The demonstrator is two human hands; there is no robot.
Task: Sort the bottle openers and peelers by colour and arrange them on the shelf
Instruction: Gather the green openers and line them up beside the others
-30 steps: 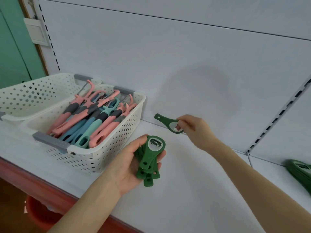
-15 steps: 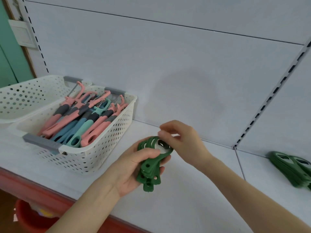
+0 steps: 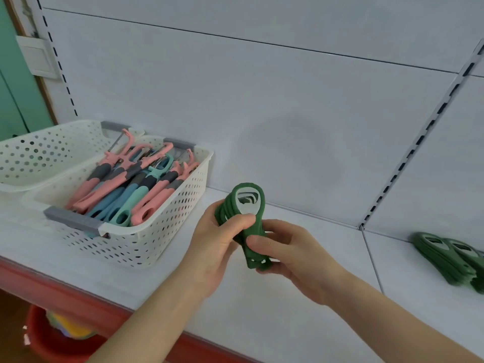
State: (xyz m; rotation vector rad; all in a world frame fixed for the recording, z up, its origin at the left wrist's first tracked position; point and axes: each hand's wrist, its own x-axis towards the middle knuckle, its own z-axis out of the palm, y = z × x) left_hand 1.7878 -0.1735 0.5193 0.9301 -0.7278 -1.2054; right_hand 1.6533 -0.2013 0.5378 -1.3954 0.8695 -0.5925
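Shop interior: white display shelf (image 3: 288, 315) with panelled back wall (image 3: 262, 100), slotted upright rail (image 3: 413, 150) at 2 o'clock and red front edge (image 3: 65, 297) at 8 o'clock; many alike pink and blue peelers (image 3: 131, 189) fill a white perforated basket (image 3: 157, 239) at 9 o'clock.

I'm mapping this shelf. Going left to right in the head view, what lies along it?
Empty white basket, basket of peelers, held stack of green openers, slotted upright, pile of green openers.
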